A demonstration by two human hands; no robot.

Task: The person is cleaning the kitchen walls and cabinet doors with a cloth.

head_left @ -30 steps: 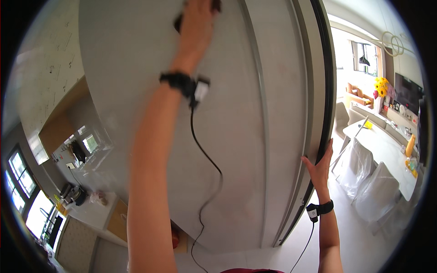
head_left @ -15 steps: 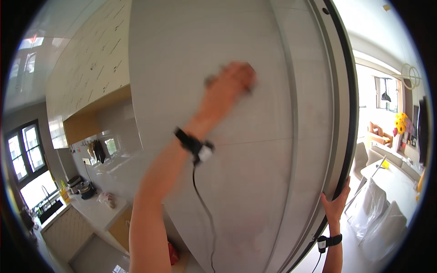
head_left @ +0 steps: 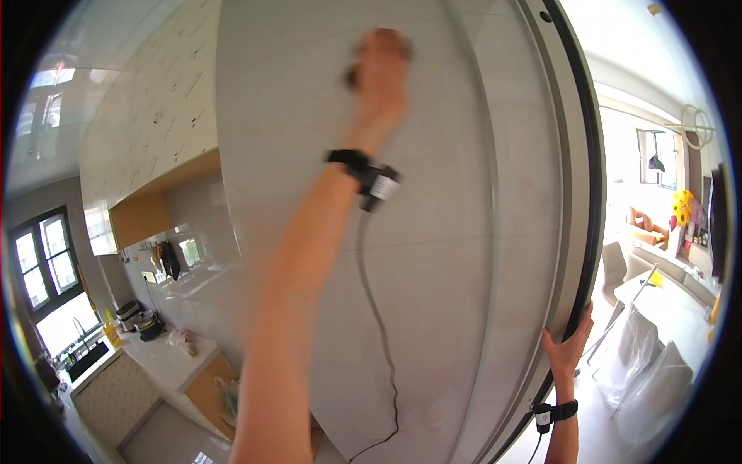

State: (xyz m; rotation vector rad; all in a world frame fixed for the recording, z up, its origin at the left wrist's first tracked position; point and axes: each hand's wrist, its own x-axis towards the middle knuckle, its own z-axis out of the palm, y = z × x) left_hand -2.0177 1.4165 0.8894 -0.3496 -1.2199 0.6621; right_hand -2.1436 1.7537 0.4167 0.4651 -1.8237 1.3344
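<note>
High on a glossy grey wall panel [head_left: 433,309], my left hand [head_left: 382,69] is pressed close to the surface, closed and blurred by motion. Dark bits of something show at both sides of the fingers; its kind cannot be made out. My right hand [head_left: 568,348] grips the edge of a dark-trimmed door frame [head_left: 593,193] at the lower right, thumb on the near side and fingers on the far side. Each wrist wears a black strap with a small box, and a cable hangs from each.
To the left are a patterned wall cabinet [head_left: 158,116], a counter [head_left: 166,363] with a pot [head_left: 148,325], a yellow bottle [head_left: 110,331] and a sink [head_left: 85,359]. Through the opening at right stand plastic-covered chairs [head_left: 630,356] by a white table [head_left: 672,305].
My left hand has moved upward and a little left across the panel, its forearm now steeper. My right hand stays on the frame.
</note>
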